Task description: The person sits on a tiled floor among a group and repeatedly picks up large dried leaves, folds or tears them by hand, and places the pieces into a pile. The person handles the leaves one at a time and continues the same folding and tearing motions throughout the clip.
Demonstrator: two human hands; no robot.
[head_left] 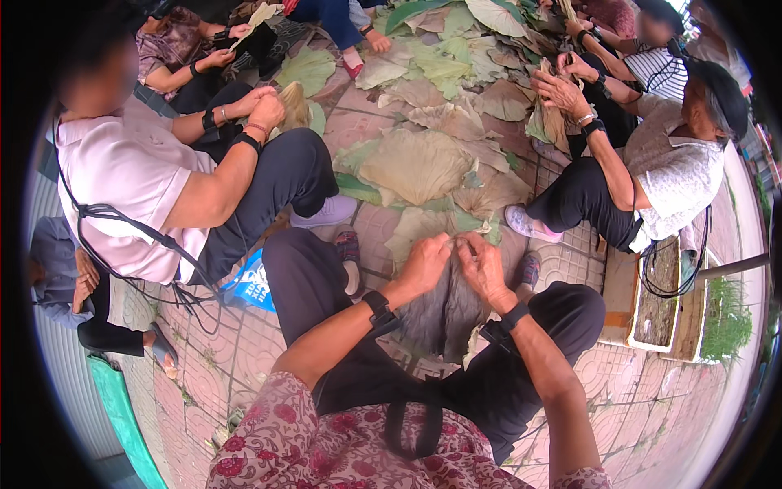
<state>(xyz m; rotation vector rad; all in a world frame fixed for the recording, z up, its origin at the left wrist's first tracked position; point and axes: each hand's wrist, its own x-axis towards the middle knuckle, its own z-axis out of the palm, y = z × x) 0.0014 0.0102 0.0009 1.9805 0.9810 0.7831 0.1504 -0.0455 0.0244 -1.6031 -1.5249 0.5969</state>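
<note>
Between my knees hangs a large dried lotus leaf [425,319], dark grey-brown and creased down its middle. My left hand [422,262] pinches its upper edge, fingers closed. Close beside it, my right hand [483,267] is closed on the same edge, its fingertips almost meeting the left ones. Folds of the leaf under the fingers are partly hidden. Just beyond my hands, a broad spread of dried lotus leaves [417,167], tan to pale green, overlaps on the pavement.
A person in a pink shirt [138,175] sits close at left, a person in a pale patterned top [676,175] at right; both hold leaves. More people sit farther off. A blue bag [254,284] lies by my left knee. Planter boxes [656,297] stand at right.
</note>
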